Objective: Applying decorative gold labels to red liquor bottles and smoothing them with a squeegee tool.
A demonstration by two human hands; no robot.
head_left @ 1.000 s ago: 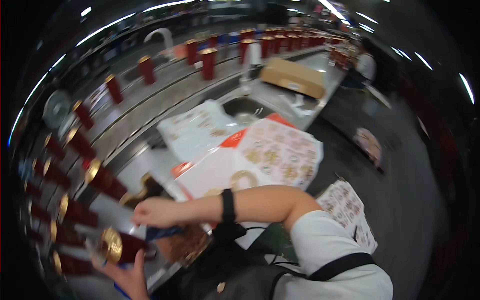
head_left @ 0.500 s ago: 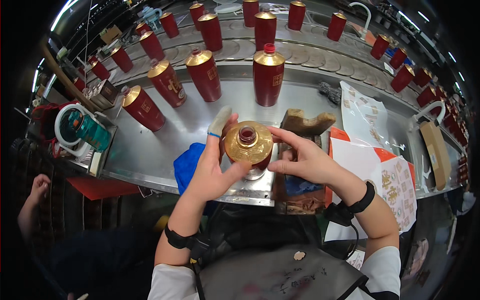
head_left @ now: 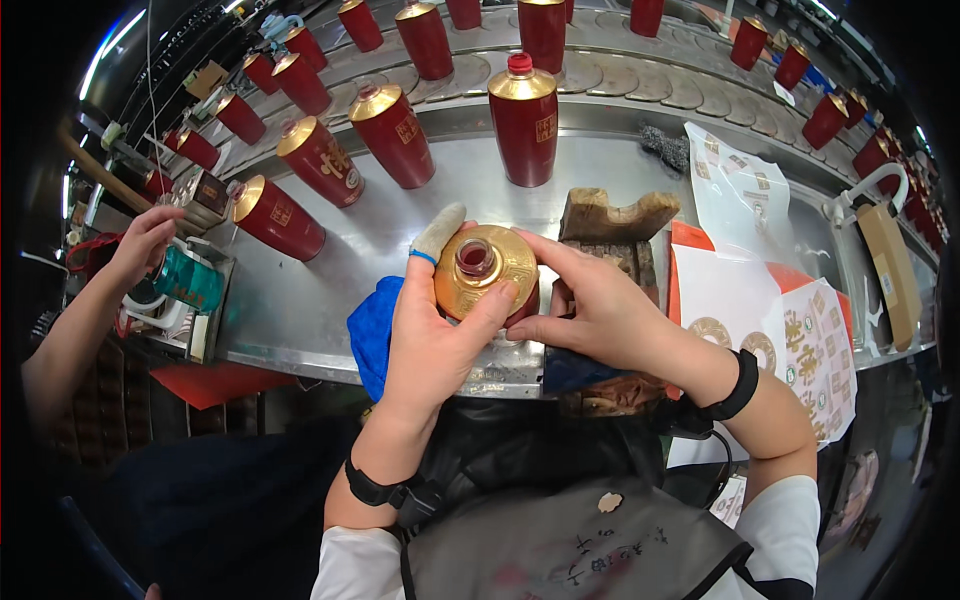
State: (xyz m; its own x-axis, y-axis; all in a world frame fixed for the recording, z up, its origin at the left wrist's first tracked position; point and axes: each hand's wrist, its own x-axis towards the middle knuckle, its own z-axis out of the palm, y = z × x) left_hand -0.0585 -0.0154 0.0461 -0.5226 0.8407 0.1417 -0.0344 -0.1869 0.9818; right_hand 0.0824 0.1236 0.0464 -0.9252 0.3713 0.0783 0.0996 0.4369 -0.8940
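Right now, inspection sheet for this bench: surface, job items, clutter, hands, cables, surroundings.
Surface: metal bench, reflective.
Job items: red-and-gold bottle between both hands; four similar bottles standing beyond it.
Clutter: blue cloth at front edge; notched wooden block to the right; printed sheets farther right; dark scouring pad.
Hands: left hand and right hand on the bottle; pale cover on one left finger.
Cables: black cable near right wrist strap.
Surroundings: co-worker's hand at left, near teal container; more bottles on the conveyor.
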